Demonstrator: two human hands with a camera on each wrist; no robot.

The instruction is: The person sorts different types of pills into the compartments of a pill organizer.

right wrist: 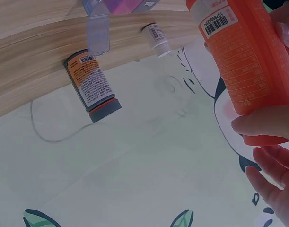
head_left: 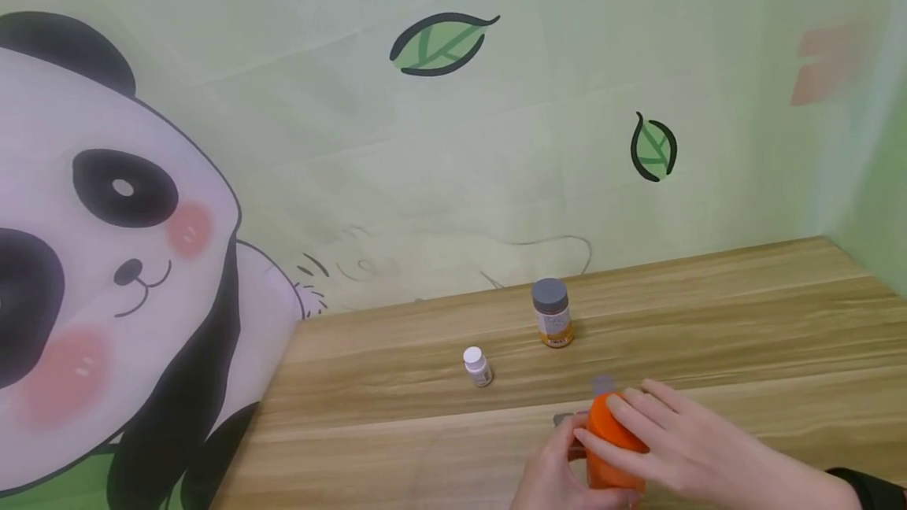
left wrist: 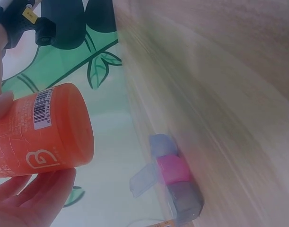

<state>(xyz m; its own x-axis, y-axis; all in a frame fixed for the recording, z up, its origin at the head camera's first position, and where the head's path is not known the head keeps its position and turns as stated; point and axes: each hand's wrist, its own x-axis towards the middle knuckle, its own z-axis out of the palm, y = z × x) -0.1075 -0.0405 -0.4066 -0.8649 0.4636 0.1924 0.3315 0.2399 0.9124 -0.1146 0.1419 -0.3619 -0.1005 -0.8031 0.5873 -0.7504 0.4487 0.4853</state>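
An orange bottle (head_left: 615,475) is lifted off the table, tilted, between both hands. My left hand (head_left: 549,474) grips its body, with the thumb on one side and the fingers under it in the left wrist view. My right hand (head_left: 680,439) lies over the top, its fingers and thumb curled round the orange cap (head_left: 605,420). A barcode label (left wrist: 43,109) shows near the bottle's base. Beyond the hands sits a small pill box (left wrist: 175,170) with blue, pink and grey compartments; one clear lid (left wrist: 143,179) stands open. The bottle partly hides this box in the head view.
A small white bottle (head_left: 478,367) stands farther back, left of the hands. Behind it to the right stands a grey-capped bottle (head_left: 553,313) with an orange and white label. The wooden table (head_left: 368,415) meets a printed panda backdrop (head_left: 319,140) at its rear edge.
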